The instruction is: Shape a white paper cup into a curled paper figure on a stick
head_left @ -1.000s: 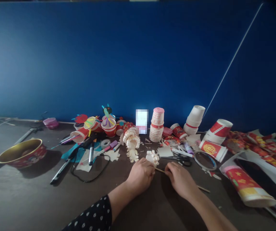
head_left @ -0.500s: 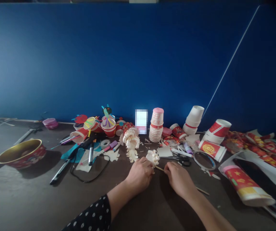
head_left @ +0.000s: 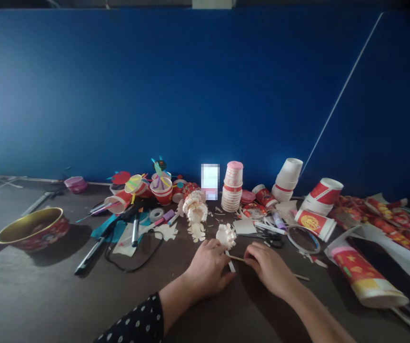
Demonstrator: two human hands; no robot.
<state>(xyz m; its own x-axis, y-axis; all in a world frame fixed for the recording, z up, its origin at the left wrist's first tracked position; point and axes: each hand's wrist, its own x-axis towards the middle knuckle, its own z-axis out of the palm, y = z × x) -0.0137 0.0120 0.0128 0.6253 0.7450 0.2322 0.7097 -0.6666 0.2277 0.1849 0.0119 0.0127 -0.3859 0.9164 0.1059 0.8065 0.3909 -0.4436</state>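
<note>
The person's left hand (head_left: 206, 269) and right hand (head_left: 269, 268) work close together at the near edge of the clutter, with a thin wooden stick (head_left: 236, 258) running between them and out past the right hand toward the right. A cut paper cup (head_left: 226, 237), its rim worked into small cream curls, sits just beyond the left fingers at the stick's left end. A narrow white paper strip (head_left: 231, 265) lies just beside those fingers.

Both hands are curved and closed around the stick's line, not spread flat. The fingers hide the contact, so it is impossible to tell whether either hand truly grasps the stick or only rests against it.

With paper this thin, a light pinch close to the joint seems best, as a hard squeeze could crush the curls. Keeping the stick level and turning it slowly should also put less strain on the paper.

Farther off sits a second curled paper cup (head_left: 195, 204) among paper scraps. Beyond it stands a stack of paper cups (head_left: 232, 188). Scissors (head_left: 274, 241) lie to the right, a roll of tape (head_left: 156, 214) and a marker (head_left: 135, 229) to the left, and a gold-lined bowl (head_left: 33, 228) at far left.
</note>
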